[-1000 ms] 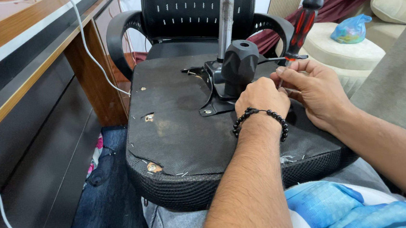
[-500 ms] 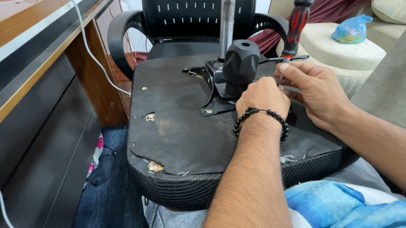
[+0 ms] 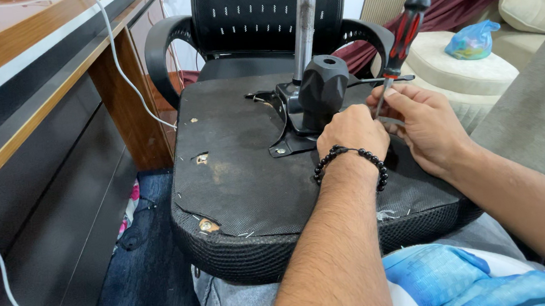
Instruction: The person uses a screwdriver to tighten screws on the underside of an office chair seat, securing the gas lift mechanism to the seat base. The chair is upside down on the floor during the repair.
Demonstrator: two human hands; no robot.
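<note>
Wooden counter (image 3: 31,55) stood left of an upturned black office chair seat (image 3: 242,175). Left hand (image 3: 352,134) rested closed by the metal mechanism (image 3: 311,104); its grip contents couldn't be told. Right hand (image 3: 429,124) pinched a red-and-black screwdriver (image 3: 400,42) upright, beside the mechanism.

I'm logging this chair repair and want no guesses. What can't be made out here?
Head view:
- Tip of the red-and-black-handled screwdriver: hidden behind the left hand.
- Fastener being worked: hidden by both hands.
- Right hand fingertips: partly covered by the left hand.
- Steel gas-lift column: cut off by the top edge.
</note>
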